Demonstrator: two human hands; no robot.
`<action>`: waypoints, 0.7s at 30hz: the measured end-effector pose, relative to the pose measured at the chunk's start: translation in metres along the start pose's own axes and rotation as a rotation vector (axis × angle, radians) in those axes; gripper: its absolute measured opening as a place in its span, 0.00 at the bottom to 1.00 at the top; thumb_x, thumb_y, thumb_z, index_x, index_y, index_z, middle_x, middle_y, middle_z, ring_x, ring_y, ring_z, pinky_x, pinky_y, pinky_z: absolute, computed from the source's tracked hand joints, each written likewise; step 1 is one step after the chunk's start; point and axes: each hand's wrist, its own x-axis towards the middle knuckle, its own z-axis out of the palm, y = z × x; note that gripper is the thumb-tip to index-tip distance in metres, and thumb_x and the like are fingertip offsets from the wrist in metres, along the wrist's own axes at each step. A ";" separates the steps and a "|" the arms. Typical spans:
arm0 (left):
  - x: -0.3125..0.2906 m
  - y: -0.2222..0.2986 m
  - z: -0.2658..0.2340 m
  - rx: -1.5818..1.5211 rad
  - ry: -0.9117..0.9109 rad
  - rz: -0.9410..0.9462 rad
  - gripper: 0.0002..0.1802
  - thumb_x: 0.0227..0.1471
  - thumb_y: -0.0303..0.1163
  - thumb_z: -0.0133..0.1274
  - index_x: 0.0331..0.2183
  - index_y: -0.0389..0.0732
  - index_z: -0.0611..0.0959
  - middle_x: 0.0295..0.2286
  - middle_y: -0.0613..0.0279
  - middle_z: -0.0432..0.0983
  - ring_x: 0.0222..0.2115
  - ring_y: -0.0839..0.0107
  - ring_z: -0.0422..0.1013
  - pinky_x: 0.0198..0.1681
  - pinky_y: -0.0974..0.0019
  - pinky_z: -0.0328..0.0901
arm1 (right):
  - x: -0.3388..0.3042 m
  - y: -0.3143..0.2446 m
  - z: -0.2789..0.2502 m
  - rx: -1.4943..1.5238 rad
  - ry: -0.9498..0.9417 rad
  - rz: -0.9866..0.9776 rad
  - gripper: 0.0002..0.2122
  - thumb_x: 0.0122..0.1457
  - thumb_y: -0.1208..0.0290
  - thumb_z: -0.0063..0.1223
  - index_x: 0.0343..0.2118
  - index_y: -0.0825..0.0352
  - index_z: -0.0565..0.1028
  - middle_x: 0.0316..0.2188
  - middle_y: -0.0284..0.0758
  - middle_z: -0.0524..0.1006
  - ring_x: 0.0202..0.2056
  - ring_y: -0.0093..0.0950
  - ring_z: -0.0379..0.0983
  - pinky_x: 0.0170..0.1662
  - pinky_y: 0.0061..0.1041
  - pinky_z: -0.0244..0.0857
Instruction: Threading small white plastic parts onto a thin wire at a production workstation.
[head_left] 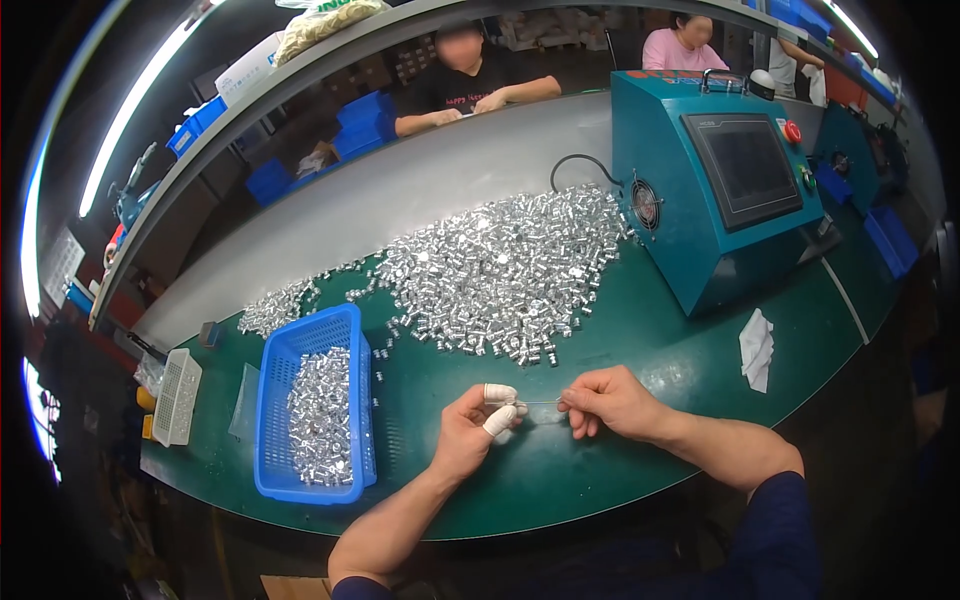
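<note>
Above the green bench top, my left hand (466, 432) and my right hand (612, 400) face each other a short way apart. White covers wrap the thumb and a finger of my left hand, which are pinched together; what lies between them is too small to make out. A thin, pale rod or wire (541, 402) spans the gap between both hands. Its right end is pinched in my right fingertips, and its left end meets my left fingertips. Beyond my hands lies a big heap of small silvery metal cylinders (490, 270).
Left of my arm stands a blue plastic basket (262, 420) holding more metal cylinders. Farther left are a white basket (176, 402) and a clear bag (243, 402). A teal machine with a screen (665, 150) stands at right, near a crumpled white tissue (757, 352). People sit across the bench.
</note>
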 end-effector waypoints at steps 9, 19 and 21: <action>-0.001 0.004 0.001 -0.012 -0.028 -0.008 0.16 0.57 0.25 0.59 0.47 0.34 0.78 0.39 0.53 0.81 0.38 0.68 0.77 0.45 0.64 0.73 | 0.001 -0.002 -0.001 0.193 -0.008 0.124 0.13 0.68 0.64 0.53 0.37 0.72 0.79 0.22 0.32 0.78 0.24 0.20 0.78 0.24 0.17 0.68; 0.001 -0.001 -0.003 -0.067 -0.012 0.016 0.12 0.58 0.27 0.59 0.44 0.35 0.79 0.37 0.53 0.81 0.36 0.68 0.77 0.43 0.64 0.73 | -0.010 -0.008 0.005 -0.102 0.075 -0.091 0.09 0.65 0.69 0.55 0.33 0.70 0.81 0.23 0.32 0.80 0.24 0.19 0.76 0.26 0.18 0.68; 0.001 -0.001 -0.003 -0.080 -0.009 -0.003 0.12 0.58 0.27 0.59 0.43 0.35 0.79 0.37 0.53 0.81 0.36 0.69 0.77 0.42 0.65 0.73 | -0.010 -0.010 0.006 -0.210 0.096 -0.168 0.08 0.65 0.71 0.55 0.34 0.70 0.81 0.23 0.32 0.81 0.24 0.19 0.76 0.26 0.19 0.68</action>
